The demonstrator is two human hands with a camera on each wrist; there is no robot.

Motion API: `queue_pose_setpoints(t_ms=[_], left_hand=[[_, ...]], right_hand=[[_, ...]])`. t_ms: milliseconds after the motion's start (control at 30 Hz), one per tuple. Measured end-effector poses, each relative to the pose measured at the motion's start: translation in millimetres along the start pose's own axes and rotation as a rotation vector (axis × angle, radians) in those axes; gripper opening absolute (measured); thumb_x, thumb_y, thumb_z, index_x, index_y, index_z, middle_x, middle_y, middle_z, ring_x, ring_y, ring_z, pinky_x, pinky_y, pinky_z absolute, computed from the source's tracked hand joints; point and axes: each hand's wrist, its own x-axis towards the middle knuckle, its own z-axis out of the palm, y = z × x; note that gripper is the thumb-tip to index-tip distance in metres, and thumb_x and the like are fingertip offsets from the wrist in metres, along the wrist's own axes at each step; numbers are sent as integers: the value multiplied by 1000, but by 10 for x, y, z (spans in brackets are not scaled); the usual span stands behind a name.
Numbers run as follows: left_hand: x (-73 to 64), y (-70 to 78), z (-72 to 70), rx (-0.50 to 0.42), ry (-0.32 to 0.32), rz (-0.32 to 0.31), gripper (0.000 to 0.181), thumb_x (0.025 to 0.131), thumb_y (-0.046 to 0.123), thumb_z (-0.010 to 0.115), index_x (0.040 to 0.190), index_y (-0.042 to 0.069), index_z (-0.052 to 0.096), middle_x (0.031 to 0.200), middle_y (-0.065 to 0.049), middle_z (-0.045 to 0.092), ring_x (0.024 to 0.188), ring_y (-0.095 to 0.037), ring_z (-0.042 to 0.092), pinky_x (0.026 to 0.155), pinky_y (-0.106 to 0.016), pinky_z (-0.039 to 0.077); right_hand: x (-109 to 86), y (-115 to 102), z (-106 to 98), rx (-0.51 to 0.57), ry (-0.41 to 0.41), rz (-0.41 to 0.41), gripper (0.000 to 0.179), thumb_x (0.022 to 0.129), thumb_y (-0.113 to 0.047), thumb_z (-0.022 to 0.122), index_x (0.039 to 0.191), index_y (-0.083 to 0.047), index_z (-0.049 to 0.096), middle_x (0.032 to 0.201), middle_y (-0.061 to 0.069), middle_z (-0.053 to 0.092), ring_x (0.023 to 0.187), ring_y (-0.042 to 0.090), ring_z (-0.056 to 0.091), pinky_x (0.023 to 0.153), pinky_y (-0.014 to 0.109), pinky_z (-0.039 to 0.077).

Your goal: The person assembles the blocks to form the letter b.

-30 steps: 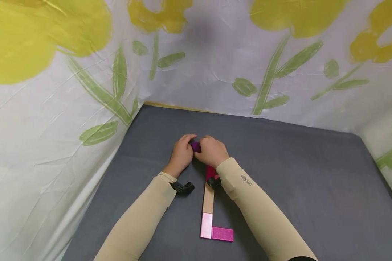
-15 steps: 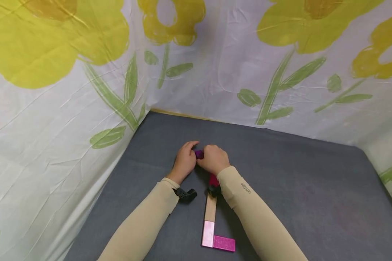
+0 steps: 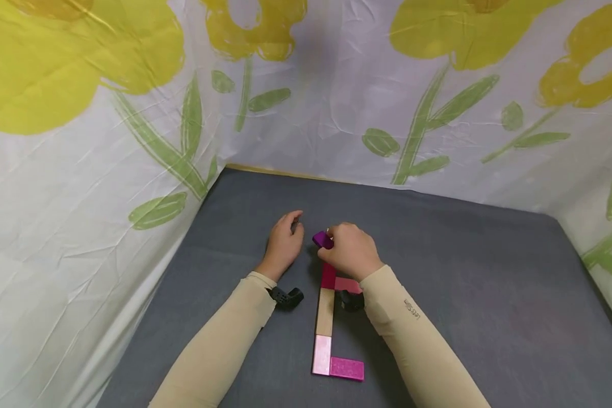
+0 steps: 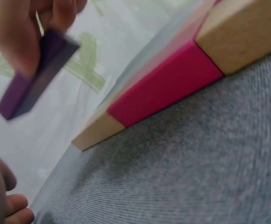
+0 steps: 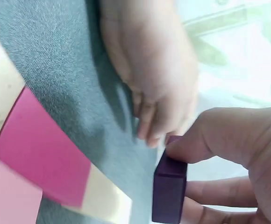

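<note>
My right hand point(image 3: 349, 249) pinches a small purple block point(image 3: 322, 239) between thumb and fingers, raised above the far end of a row of blocks. In the left wrist view, the purple block point(image 4: 35, 77) hangs tilted above the cloth. My left hand point(image 3: 284, 243) is to the left of it, fingers loosely bent and holding nothing. The row has a crimson block point(image 3: 328, 276), a plain wood block point(image 3: 324, 311) and a light pink block point(image 3: 322, 354). Another plain wood block point(image 4: 98, 128) continues the row beyond the crimson one, hidden by my right hand in the head view.
A coral pink block point(image 3: 348, 285) branches right from the crimson one, and a magenta block point(image 3: 347, 368) from the light pink one. Dark grey cloth point(image 3: 464, 294) covers the table. A flower-printed white curtain point(image 3: 326, 124) stands behind and along the sides.
My right hand has drawn away to the right with the purple block, which was between both hands. My left hand has come off the block and stays at the left.
</note>
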Motion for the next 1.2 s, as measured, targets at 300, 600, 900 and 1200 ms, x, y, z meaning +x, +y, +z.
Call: queue_pose_setpoints(t_ms=[300, 600, 900, 1200], left_hand=[[-31, 35, -1, 270, -273, 97, 51, 105, 38, 63, 153, 20, 58, 163, -13, 46, 152, -38, 39, 127, -59, 23], [-32, 64, -6, 407, -438, 189, 62, 101, 56, 63, 155, 29, 55, 168, -8, 39, 158, -34, 28, 131, -56, 5], [-31, 74, 1, 444, -523, 228, 63, 96, 60, 68, 150, 29, 62, 166, -2, 43, 159, -31, 26, 131, -54, 2], [-9, 73, 13, 451, -524, 224, 63, 93, 61, 71, 146, 27, 65, 162, 0, 49, 158, -32, 28, 131, -56, 4]], right_hand=[[-358, 150, -135, -24, -4, -83, 29, 83, -23, 80, 106, -4, 79, 90, 6, 67, 69, 15, 58, 59, 30, 54], [-640, 283, -142, -28, 2, -94, 34, 82, -26, 83, 109, -6, 80, 94, 5, 68, 72, 15, 59, 64, 33, 57], [-938, 365, -115, 23, -34, -129, 29, 80, -18, 82, 108, -8, 80, 94, 0, 67, 73, 10, 58, 65, 29, 54], [-1141, 443, -149, 30, -58, -211, 32, 79, -16, 87, 110, -10, 80, 93, -5, 63, 72, 6, 52, 62, 24, 49]])
